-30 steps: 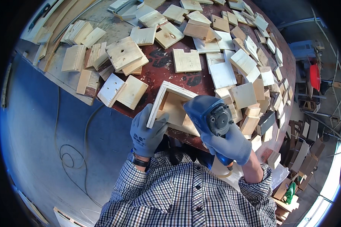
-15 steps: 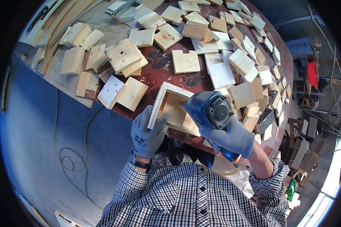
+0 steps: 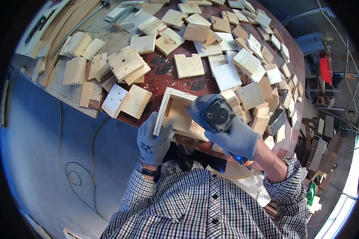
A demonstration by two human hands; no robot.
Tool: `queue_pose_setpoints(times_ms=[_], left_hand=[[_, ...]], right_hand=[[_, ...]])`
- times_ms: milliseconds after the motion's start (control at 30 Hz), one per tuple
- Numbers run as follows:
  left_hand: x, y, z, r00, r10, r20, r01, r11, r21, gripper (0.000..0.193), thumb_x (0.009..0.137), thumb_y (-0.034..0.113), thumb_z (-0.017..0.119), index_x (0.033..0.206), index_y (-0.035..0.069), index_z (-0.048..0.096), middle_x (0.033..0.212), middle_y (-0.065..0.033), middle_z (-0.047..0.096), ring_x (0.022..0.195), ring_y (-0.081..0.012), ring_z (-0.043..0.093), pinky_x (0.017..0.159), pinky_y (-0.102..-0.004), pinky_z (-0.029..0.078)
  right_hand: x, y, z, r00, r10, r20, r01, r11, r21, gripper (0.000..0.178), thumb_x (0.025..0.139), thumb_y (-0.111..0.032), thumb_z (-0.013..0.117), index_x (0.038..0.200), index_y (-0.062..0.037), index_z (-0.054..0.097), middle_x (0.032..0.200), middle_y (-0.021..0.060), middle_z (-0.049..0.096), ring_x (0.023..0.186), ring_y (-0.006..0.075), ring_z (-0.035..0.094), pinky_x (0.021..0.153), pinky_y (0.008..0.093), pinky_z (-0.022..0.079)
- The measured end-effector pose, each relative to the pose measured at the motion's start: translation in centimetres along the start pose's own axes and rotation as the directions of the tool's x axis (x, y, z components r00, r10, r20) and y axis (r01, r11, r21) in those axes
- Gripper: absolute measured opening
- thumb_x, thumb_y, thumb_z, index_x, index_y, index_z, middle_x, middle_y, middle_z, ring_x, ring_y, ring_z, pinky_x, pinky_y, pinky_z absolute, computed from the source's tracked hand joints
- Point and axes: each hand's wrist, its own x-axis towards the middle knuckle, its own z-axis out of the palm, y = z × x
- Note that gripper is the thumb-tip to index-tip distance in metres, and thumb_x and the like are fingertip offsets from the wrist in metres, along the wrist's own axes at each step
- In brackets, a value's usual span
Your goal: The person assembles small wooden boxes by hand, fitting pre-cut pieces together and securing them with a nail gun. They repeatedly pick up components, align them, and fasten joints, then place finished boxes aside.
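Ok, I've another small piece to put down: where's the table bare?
A small patch of red tabletop is bare between the notched board, wooden box and board stack. Another lies on the worn worktop, upper left, between the row of boards and grey channel-shaped piece. Right of the box, heaped boards crowd it.

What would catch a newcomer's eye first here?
Most striking is the dark blue power tool near the centre, gripped in the gloved right hand, with the gloved left hand holding the pale wooden box at its left wall. Beyond them, loose wood pieces cover much of the dark red tabletop. At far right, a bright red object stands out.
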Motion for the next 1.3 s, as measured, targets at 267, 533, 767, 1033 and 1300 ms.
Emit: queue_pose_setpoints(times_ms=[267, 533, 767, 1033, 1300], left_hand=[[-0.1, -0.5, 1.1, 0.994, 0.019, -0.110, -0.018, 1.000, 0.005, 0.038, 0.075, 0.025, 0.088, 0.111, 0.022, 0.079, 0.141, -0.0158, 0.064, 0.113, -0.0340, 0.068, 0.094, -0.0453, 0.057], [-1.0, 0.0, 1.9, 0.985, -0.005, -0.171, 0.018, 0.997, 0.072, 0.068, 0.080, 0.027, 0.087, 0.143, 0.023, 0.064, 0.145, -0.0149, 0.060, 0.120, -0.0358, 0.066, 0.097, -0.0446, 0.056], [-1.4, 0.9, 1.7, 0.982, -0.047, -0.182, 0.046, 0.999, -0.010, 0.067, 0.078, 0.022, 0.091, 0.136, 0.018, 0.060, 0.144, -0.0185, 0.060, 0.120, -0.0372, 0.066, 0.098, -0.0449, 0.057], [-2.1, 0.4, 4.1, 0.912, -0.135, -0.386, 0.044, 0.971, -0.236, 0.063, 0.077, 0.012, 0.095, 0.114, 0.012, 0.044, 0.137, -0.0170, 0.065, 0.118, -0.0359, 0.066, 0.096, -0.0442, 0.056], [-2.0, 1.5, 3.1, 0.904, -0.331, -0.271, 0.238, 0.916, -0.323, 0.064, 0.074, 0.010, 0.096, 0.111, 0.010, 0.045, 0.130, -0.0135, 0.069, 0.113, -0.0315, 0.067, 0.092, -0.0394, 0.056]], right_hand=[[1.3, 1.8, 0.4, 0.986, -0.165, 0.028, 0.156, 0.965, 0.212, 0.032, 0.092, -0.030, 0.069, 0.088, 0.0015, 0.067, 0.069, 0.0075, 0.066, 0.053, 0.0151, 0.064, 0.052, 0.0321, 0.055], [-0.6, 0.6, 1.7, 0.970, -0.229, 0.087, 0.197, 0.940, 0.277, 0.028, 0.094, -0.027, 0.070, 0.092, 0.0004, 0.065, 0.069, 0.0037, 0.062, 0.050, 0.0119, 0.061, 0.047, 0.0294, 0.052], [-1.0, 0.0, 3.0, 0.956, -0.266, 0.126, 0.229, 0.941, 0.249, 0.026, 0.093, -0.026, 0.070, 0.097, 0.0003, 0.067, 0.065, 0.0033, 0.063, 0.048, 0.0118, 0.060, 0.046, 0.0280, 0.051], [-0.7, -1.1, 2.9, 0.965, -0.206, 0.160, 0.168, 0.961, 0.221, 0.027, 0.093, -0.025, 0.069, 0.099, 0.0006, 0.067, 0.066, 0.0046, 0.064, 0.048, 0.0117, 0.061, 0.046, 0.0285, 0.050], [0.5, -1.0, 2.3, 0.968, -0.200, 0.151, 0.164, 0.961, 0.222, 0.026, 0.094, -0.025, 0.070, 0.100, 0.0004, 0.066, 0.068, 0.0049, 0.064, 0.048, 0.0114, 0.060, 0.043, 0.0289, 0.049]])
